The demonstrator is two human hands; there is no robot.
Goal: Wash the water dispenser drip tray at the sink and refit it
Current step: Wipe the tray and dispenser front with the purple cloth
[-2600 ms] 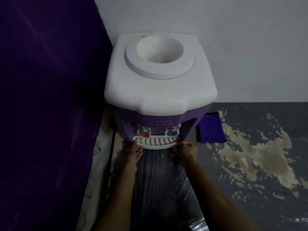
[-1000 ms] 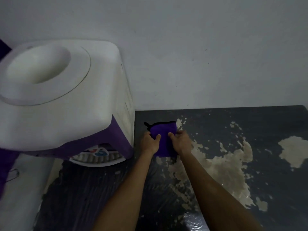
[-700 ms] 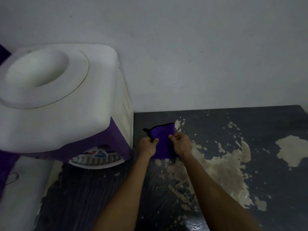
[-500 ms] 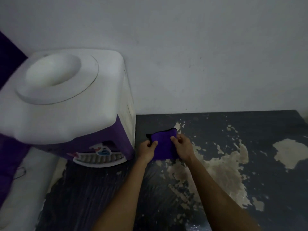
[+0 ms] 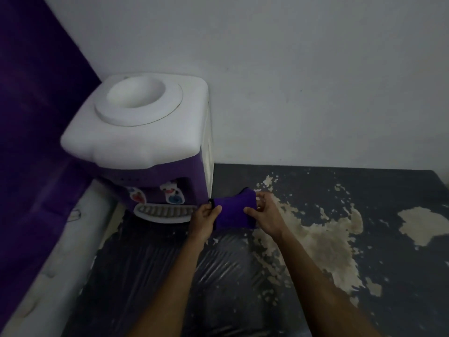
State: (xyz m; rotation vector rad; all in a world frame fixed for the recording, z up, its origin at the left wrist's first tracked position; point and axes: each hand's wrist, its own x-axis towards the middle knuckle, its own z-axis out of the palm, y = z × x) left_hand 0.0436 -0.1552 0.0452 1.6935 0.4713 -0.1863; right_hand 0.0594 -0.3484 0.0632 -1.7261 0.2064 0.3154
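both hands [image 5: 205, 218] [image 5: 263, 215] hold purple cloth [image 5: 233, 211] beside dispenser [image 5: 145, 142].

Dim light falls on a plain white wall [image 5: 291, 81], a purple curtain [image 5: 31, 142] and a dark, peeling countertop [image 5: 364, 276].

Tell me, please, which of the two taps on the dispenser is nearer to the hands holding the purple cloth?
The blue-marked tap. It sits on the side toward the left hand and the purple cloth; the red-marked tap is farther away, toward the purple wall.
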